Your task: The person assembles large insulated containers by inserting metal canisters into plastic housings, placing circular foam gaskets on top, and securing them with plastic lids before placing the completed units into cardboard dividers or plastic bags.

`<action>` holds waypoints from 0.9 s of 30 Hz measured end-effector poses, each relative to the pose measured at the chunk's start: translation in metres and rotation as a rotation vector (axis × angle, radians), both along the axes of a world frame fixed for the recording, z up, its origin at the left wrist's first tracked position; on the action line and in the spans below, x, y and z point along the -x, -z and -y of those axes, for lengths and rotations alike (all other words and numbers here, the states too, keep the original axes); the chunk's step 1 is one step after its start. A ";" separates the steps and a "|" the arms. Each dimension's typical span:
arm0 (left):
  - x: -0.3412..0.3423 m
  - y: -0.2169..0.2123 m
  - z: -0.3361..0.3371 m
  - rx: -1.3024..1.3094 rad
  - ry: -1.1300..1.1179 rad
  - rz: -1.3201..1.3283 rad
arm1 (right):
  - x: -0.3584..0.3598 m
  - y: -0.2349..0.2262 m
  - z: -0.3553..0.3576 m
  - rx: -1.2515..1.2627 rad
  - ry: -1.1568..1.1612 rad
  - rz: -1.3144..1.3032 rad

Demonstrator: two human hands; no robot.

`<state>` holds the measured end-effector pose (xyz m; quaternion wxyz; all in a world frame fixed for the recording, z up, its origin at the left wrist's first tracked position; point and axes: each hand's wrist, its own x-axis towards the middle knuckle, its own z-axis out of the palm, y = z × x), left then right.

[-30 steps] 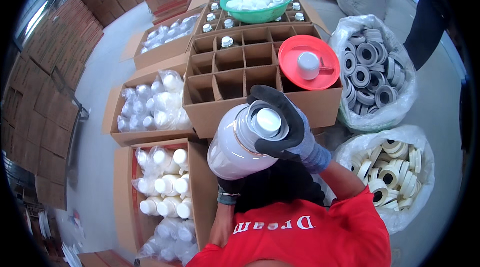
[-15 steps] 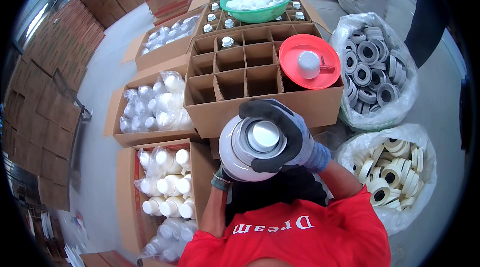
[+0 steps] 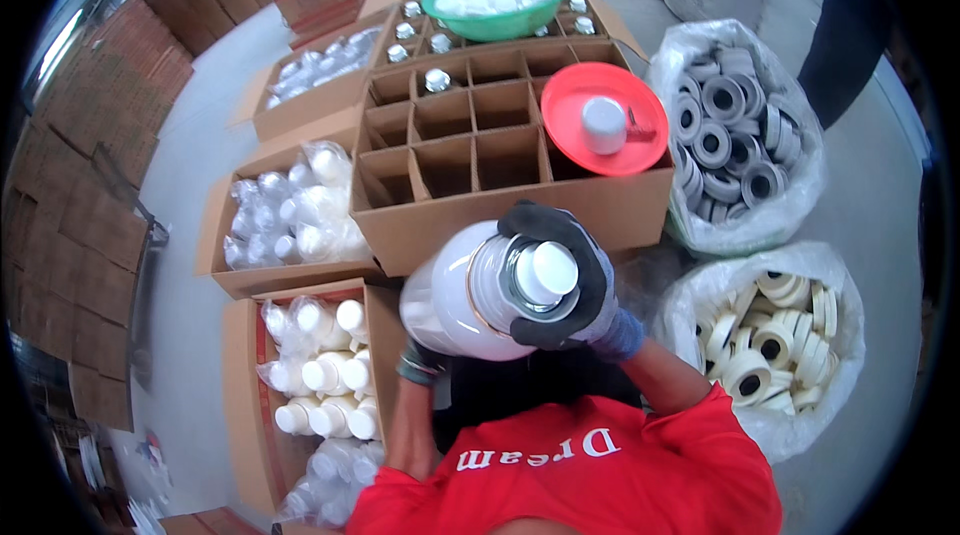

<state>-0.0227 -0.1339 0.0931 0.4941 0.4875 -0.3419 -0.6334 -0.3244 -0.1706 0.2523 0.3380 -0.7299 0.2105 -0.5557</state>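
A large white vacuum flask (image 3: 440, 290) is tilted in front of my chest, its mouth end pointing right. A white stopper (image 3: 547, 273) sits in its metallic-looking neck. My right hand (image 3: 575, 265), in a grey-blue glove with dark palm and fingers, is closed around the neck, thumb and fingers curled on either side of the stopper. My left hand (image 3: 424, 359), also gloved, is at the lower left side of the flask; its fingers are hidden behind the body, which it supports.
Ahead stands a divided carton (image 3: 520, 220) with a red plate (image 3: 640, 150) bearing a white cup (image 3: 604, 125). Beyond it is a green basin (image 3: 500, 27) of white pieces. Bags of grey rings (image 3: 740, 115) and cream rings (image 3: 770, 345) stand right; boxes of white bottles (image 3: 325, 375) left.
The flask has gone from nearly mouth-up toward me to tilted, its body swung left and its mouth rightward. Both hands stay on it. The whole view has shifted slightly.
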 end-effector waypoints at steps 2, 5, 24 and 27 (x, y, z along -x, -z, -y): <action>-0.034 -0.028 0.020 0.003 0.100 0.197 | 0.004 0.041 -0.015 -0.127 0.099 0.108; -0.063 -0.081 0.057 0.042 0.347 0.589 | 0.021 0.118 -0.060 -0.521 0.166 -0.049; 0.132 -0.068 0.076 0.682 0.926 1.248 | 0.371 0.281 0.208 -0.839 1.248 -0.645; 0.123 -0.069 0.068 0.532 0.907 1.300 | 0.331 0.301 0.254 -0.957 1.199 -0.780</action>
